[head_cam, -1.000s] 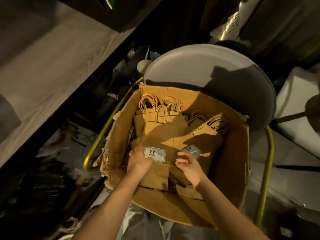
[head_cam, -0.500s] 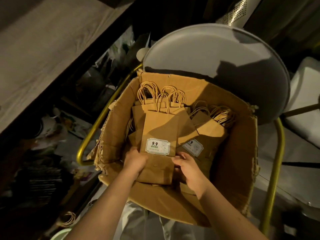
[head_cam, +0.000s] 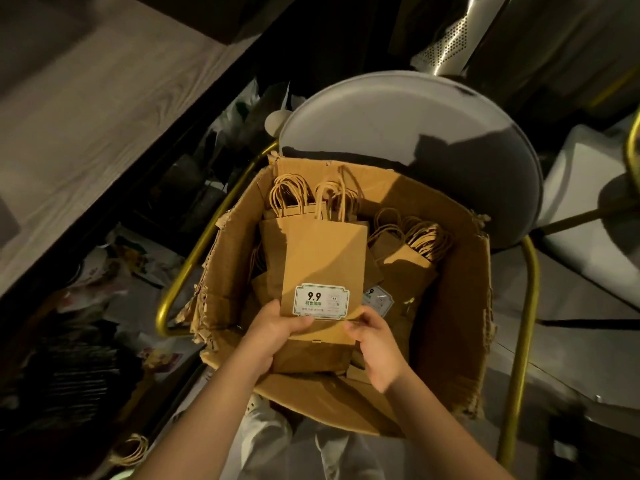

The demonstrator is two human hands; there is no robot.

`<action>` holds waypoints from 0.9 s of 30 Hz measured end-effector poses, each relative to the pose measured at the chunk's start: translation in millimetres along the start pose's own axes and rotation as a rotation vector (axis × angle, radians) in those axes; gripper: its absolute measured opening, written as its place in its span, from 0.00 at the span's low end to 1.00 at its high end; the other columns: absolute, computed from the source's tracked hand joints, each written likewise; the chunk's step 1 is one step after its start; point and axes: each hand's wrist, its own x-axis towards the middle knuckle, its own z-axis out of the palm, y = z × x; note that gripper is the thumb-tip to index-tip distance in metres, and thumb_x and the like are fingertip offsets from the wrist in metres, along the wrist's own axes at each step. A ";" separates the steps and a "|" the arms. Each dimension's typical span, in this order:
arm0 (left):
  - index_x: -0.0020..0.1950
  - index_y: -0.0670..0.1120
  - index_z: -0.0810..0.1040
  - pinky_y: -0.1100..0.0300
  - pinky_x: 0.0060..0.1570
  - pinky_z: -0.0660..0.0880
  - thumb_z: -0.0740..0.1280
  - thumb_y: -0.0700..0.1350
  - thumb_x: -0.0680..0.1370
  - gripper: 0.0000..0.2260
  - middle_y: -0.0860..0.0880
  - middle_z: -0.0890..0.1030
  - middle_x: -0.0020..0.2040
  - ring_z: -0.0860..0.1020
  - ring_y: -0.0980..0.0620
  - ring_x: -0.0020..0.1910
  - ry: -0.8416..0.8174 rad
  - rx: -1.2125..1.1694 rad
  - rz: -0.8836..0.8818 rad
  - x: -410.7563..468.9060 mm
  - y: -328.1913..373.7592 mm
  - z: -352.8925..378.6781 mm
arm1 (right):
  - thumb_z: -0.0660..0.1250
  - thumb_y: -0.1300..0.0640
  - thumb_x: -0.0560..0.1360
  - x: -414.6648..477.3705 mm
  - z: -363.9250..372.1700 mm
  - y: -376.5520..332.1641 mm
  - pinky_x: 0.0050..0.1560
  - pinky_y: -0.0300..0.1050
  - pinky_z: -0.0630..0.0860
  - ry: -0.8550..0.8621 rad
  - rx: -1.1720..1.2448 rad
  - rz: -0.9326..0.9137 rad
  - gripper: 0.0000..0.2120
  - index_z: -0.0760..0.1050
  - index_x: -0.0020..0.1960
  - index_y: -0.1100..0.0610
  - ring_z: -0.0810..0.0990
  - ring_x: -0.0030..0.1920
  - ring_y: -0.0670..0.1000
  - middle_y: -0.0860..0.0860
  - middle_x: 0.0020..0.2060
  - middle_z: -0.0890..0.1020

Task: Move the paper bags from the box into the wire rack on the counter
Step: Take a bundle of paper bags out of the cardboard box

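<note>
My left hand [head_cam: 273, 336] and right hand [head_cam: 375, 348] pinch the bottom end of a stack of kraft paper bags [head_cam: 323, 258], thumbs on top, fingers underneath. The stack tilts up inside the cardboard box [head_cam: 457, 306] on the chair [head_cam: 415, 133]. More bags [head_cam: 412, 251] lie beside it. White label [head_cam: 321, 302] reads 9.9.

Cardboard box [head_cam: 453, 306] on chair [head_cam: 415, 140]

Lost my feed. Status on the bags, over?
Both hands, left hand and right hand, grip bag stack. Stack inside box. Rack not in view.
</note>
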 end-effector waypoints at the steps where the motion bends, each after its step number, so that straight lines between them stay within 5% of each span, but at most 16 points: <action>1: 0.62 0.50 0.77 0.50 0.59 0.74 0.74 0.43 0.72 0.19 0.52 0.82 0.55 0.78 0.51 0.55 -0.010 0.024 0.025 -2.3 1.2 -0.7 | 0.60 0.69 0.78 -2.3 -0.5 -0.5 0.62 0.52 0.74 -0.006 0.008 -0.011 0.13 0.79 0.52 0.55 0.79 0.57 0.51 0.49 0.53 0.83; 10: 0.57 0.51 0.75 0.67 0.40 0.71 0.67 0.37 0.77 0.12 0.57 0.80 0.48 0.76 0.61 0.47 0.100 -0.007 0.223 -21.9 18.2 -13.1 | 0.63 0.69 0.76 -1.5 -5.6 -11.2 0.56 0.50 0.77 -0.086 0.135 -0.013 0.11 0.75 0.57 0.61 0.80 0.52 0.57 0.59 0.50 0.81; 12: 0.56 0.51 0.74 0.66 0.40 0.71 0.67 0.38 0.77 0.11 0.57 0.79 0.48 0.76 0.59 0.47 0.145 -0.009 0.231 -23.8 21.7 -18.5 | 0.63 0.73 0.75 2.6 -8.9 -14.1 0.50 0.44 0.78 -0.025 0.196 0.002 0.12 0.75 0.56 0.61 0.81 0.49 0.54 0.57 0.48 0.81; 17: 0.57 0.51 0.72 0.65 0.42 0.71 0.67 0.39 0.78 0.11 0.58 0.76 0.47 0.74 0.60 0.46 0.225 -0.003 0.265 -23.9 23.0 -32.1 | 0.63 0.71 0.76 17.6 -14.5 -17.5 0.55 0.45 0.75 0.148 0.215 0.081 0.12 0.76 0.55 0.59 0.78 0.58 0.54 0.54 0.53 0.80; 21: 0.59 0.49 0.73 0.60 0.50 0.71 0.67 0.39 0.77 0.12 0.56 0.77 0.49 0.74 0.55 0.50 0.273 -0.019 0.250 -20.5 21.7 -40.2 | 0.65 0.64 0.78 40.2 -16.6 -12.4 0.57 0.48 0.77 0.234 0.093 0.201 0.16 0.74 0.64 0.56 0.78 0.59 0.55 0.56 0.60 0.78; 27: 0.57 0.51 0.73 0.67 0.40 0.68 0.67 0.39 0.77 0.11 0.58 0.76 0.46 0.73 0.60 0.45 0.269 -0.018 0.233 -14.1 23.3 -43.6 | 0.63 0.64 0.79 53.9 -5.2 -13.6 0.63 0.52 0.74 0.247 0.256 0.275 0.16 0.72 0.66 0.60 0.78 0.60 0.55 0.56 0.58 0.79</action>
